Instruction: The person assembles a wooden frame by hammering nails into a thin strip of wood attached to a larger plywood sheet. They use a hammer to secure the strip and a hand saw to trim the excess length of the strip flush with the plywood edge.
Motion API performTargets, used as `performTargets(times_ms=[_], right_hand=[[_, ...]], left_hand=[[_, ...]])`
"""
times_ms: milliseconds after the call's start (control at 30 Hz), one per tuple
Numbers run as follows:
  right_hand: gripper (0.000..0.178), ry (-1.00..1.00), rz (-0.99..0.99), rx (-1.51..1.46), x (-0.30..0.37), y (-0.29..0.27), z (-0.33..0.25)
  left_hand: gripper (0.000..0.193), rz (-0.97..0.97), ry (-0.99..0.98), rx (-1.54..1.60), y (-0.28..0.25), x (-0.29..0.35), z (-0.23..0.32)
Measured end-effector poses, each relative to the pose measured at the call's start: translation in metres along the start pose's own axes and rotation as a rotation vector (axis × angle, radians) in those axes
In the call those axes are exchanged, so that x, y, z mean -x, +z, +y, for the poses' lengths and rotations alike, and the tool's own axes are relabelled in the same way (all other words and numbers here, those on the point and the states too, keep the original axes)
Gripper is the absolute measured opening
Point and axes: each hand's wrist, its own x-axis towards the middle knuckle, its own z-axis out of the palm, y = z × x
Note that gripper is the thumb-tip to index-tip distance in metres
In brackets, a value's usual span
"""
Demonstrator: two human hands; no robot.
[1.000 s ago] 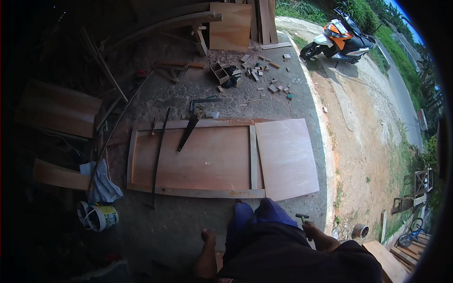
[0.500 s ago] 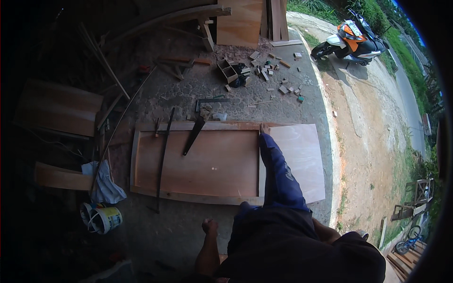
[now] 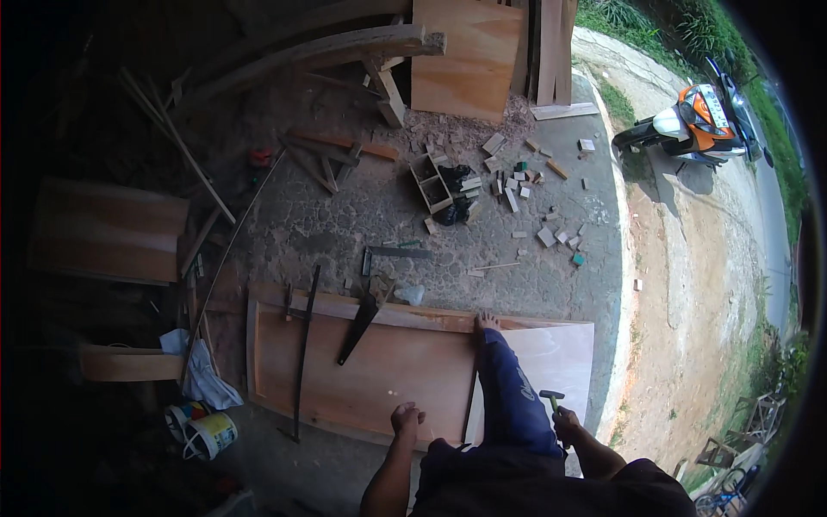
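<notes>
My right hand [image 3: 566,426] is wrapped round the handle of a hammer [image 3: 553,395], its dark head pointing up beside my trouser leg. Above the lower part of a framed plywood panel [image 3: 345,405], my left hand [image 3: 407,418] is closed, fingers curled in; whatever it holds, if anything, is hidden. My bare foot [image 3: 488,321] rests on the panel's far rail. Across the panel lie a handsaw [image 3: 358,327] and a long dark bar [image 3: 305,353]. A paler plywood sheet [image 3: 551,358] shows at the right end.
A metal square [image 3: 396,252] lies beyond the panel. Farther off are a divided wooden box [image 3: 430,183] and scattered wood offcuts [image 3: 547,236]. Buckets [image 3: 209,435] and a pale cloth [image 3: 209,379] sit at the left. A motorbike [image 3: 702,121] stands outside at the far right.
The view has tilted, so the panel sits lower. My right hand has come into sight with the hammer. My left hand has moved forward and right, over the panel.
</notes>
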Motion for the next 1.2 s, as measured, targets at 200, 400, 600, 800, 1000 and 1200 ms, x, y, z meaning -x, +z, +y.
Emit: performTargets(times_ms=[200,400,600,800,1000,1200], right_hand=[[0.016,-0.15,0.113,-0.126,0.045,-0.032,-0.15],[0.026,-0.23,0.237,-0.068,0.014,-0.052,-0.192],[0.028,-0.437,0.185,-0.026,-0.077,-0.104,-0.14],[0.033,-0.301,0.229,-0.15,-0.121,-0.068,-0.227],[0.028,-0.266,0.242,0.308,-0.132,-0.011,-0.378],[0.019,-0.241,0.117,0.562,-0.202,0.008,-0.536]], left_hand=[[0.025,-0.183,0.137,0.124,0.171,-0.04,0.221],[0.037,-0.153,0.205,0.239,0.286,-0.102,0.386],[0.042,-0.356,-0.025,0.28,0.336,-0.19,0.499],[0.041,-0.329,-0.309,0.201,0.302,-0.259,0.453],[0.042,-0.088,-0.215,-0.176,0.174,-0.235,0.356],[0.035,0.04,-0.212,0.222,0.075,-0.224,0.332]])
